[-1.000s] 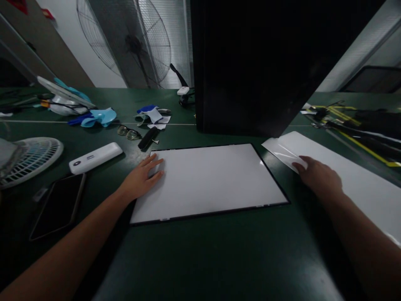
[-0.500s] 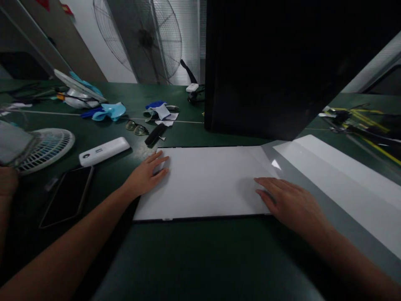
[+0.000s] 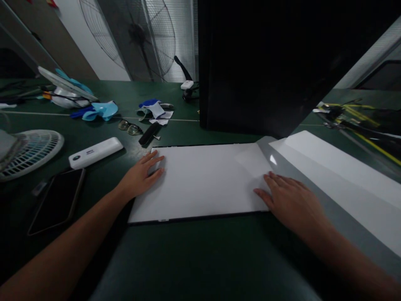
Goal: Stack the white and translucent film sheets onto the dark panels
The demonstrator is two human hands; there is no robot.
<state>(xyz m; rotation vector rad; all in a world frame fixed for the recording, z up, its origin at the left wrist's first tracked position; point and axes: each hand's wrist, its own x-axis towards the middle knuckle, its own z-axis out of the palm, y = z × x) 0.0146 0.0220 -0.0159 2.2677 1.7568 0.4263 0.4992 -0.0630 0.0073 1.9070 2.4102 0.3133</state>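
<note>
A flat white panel with a thin black frame [image 3: 200, 179] lies on the dark green table [image 3: 200, 259]. My left hand [image 3: 139, 177] rests flat on the panel's near-left corner, fingers stretched out. My right hand [image 3: 290, 200] lies flat on a translucent sheet [image 3: 300, 167] that overlaps the panel's right end, fingers spread. The sheet's edge [image 3: 250, 161] reaches over the panel's far-right part.
A large black screen [image 3: 269, 62] stands behind the panel. To the left lie a white power bank [image 3: 95, 152], a dark phone [image 3: 56, 200], glasses [image 3: 129, 126], a black marker [image 3: 148, 133], a small white fan [image 3: 28, 152] and blue items [image 3: 100, 110].
My right hand slid the translucent sheet from the right onto the panel's right end and now presses it there. My left hand stayed on the left corner.
</note>
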